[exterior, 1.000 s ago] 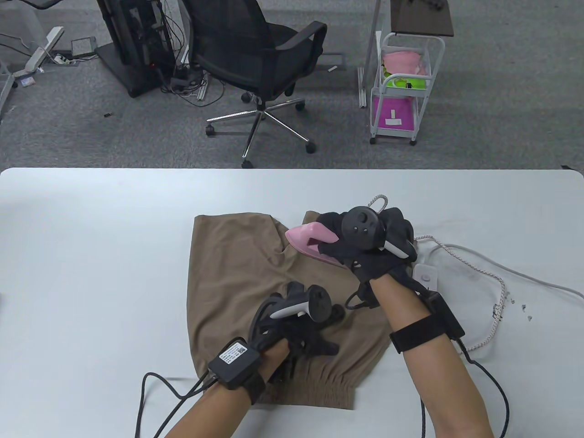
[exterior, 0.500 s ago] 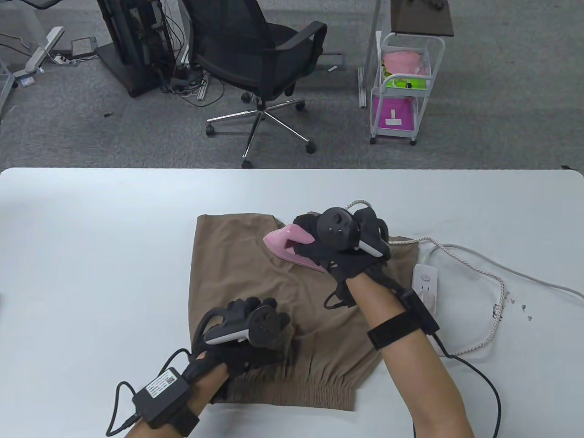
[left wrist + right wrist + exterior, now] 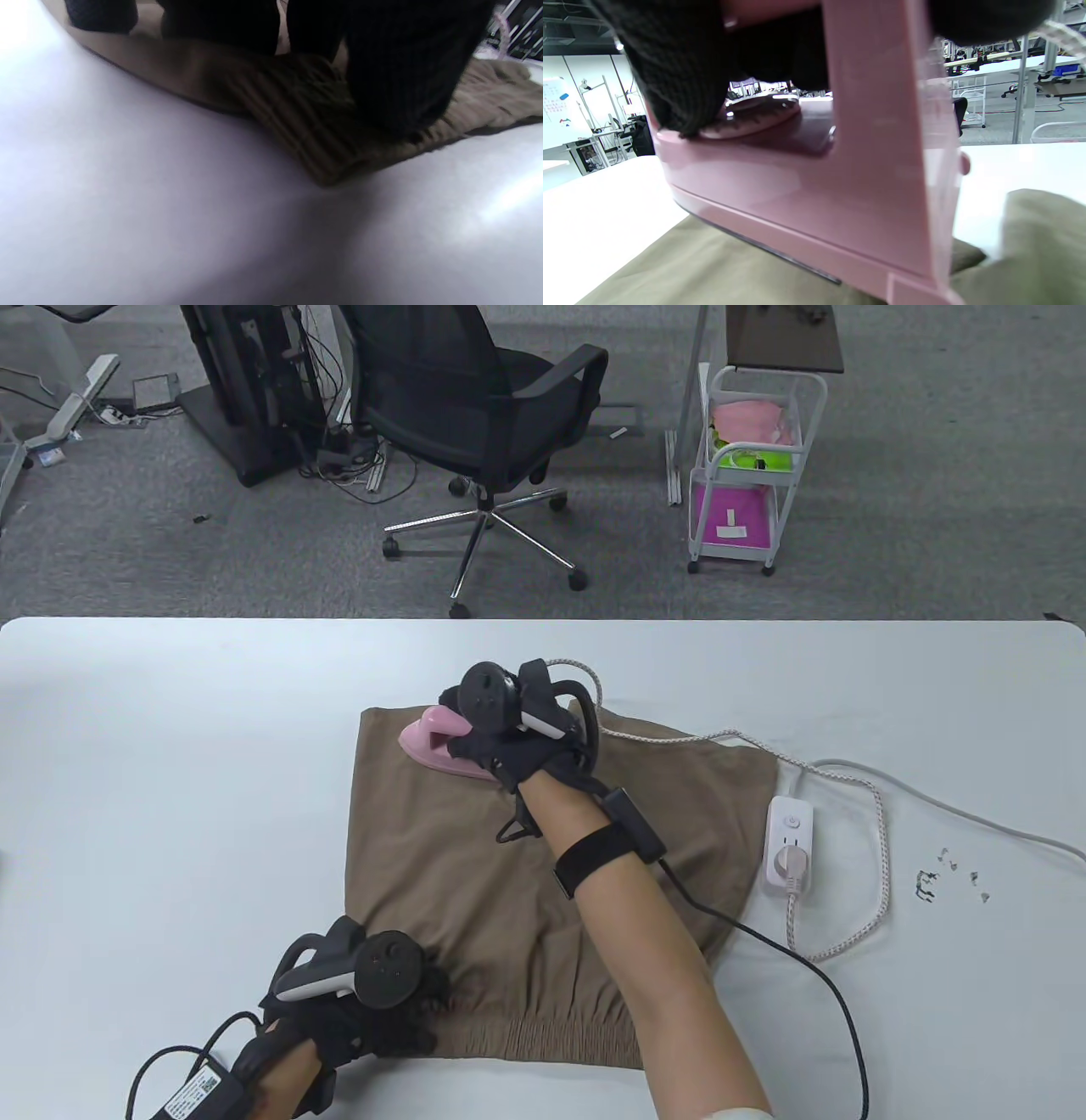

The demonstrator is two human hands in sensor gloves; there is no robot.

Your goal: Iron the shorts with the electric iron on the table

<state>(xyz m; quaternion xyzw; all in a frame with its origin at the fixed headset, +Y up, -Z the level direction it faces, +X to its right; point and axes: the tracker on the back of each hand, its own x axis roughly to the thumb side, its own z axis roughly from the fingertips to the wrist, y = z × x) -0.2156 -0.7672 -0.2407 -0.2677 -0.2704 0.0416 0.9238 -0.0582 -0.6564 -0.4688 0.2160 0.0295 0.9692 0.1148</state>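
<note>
Shorts: brown shorts lie spread flat on the white bench, under both hands, the gathered waistband at the edge nearest the person.
Right hand: the right hand is wrapped around the handle of the pink iron, fingers closed over it, at the far left part of the shorts.
Iron: its soleplate sits on the fabric, nose pointing away from the right hand toward the left edge of the shorts; the right wrist view shows the pink body low over the cloth, with a slight shadow line under the plate.
Left hand: the left hand presses down on the near left corner of the shorts at the waistband, well apart from the right hand; in the left wrist view the gloved fingers rest on the ribbed elastic. Whether they pinch the cloth or only lie flat on it I cannot tell.
Cord: a braided white cord runs from the iron, behind the right hand, across the far edge of the shorts.
Power strip: a white power strip lies on the bench to the right of the right forearm, just beside the shorts, with a plug in it.
</note>
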